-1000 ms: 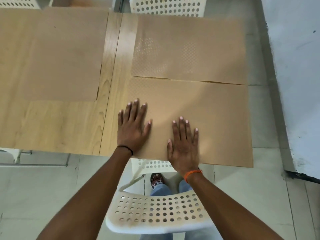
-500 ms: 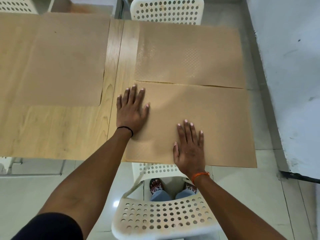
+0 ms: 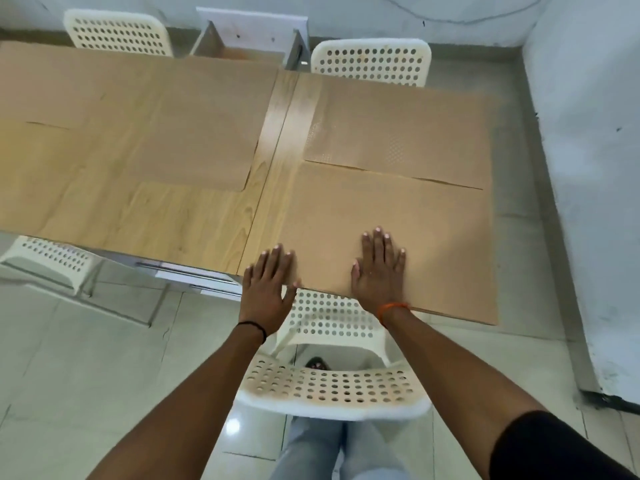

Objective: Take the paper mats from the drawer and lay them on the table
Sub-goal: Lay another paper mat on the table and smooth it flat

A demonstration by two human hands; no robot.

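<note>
A wooden surface (image 3: 194,220) is seen from above, with several brown paper mats laid on it. The nearest mat (image 3: 398,230) lies at the right end of the surface, its near edge reaching past the surface's near edge and its right side hanging over the end. The right hand (image 3: 379,271) is laid flat on this mat close to its near edge, fingers spread and straight; the grip is released, with nothing clasped. The left hand (image 3: 268,287) is also spread flat, at the mat's near left corner by the surface's edge; it is blurred, so whether it touches the mat cannot be told, but nothing is grasped in it.

A second mat (image 3: 401,126) lies just beyond the first, the two edges meeting or slightly overlapping along a line. A third mat (image 3: 180,126) is spread left of the seam in the surface, and a further one (image 3: 45,88) is seen at the far left.

An open drawer (image 3: 242,51) is seen beyond the far edge of the surface, between two white perforated chairs. Another white chair (image 3: 332,389) stands just below the hands, between the person and the surface.
</note>
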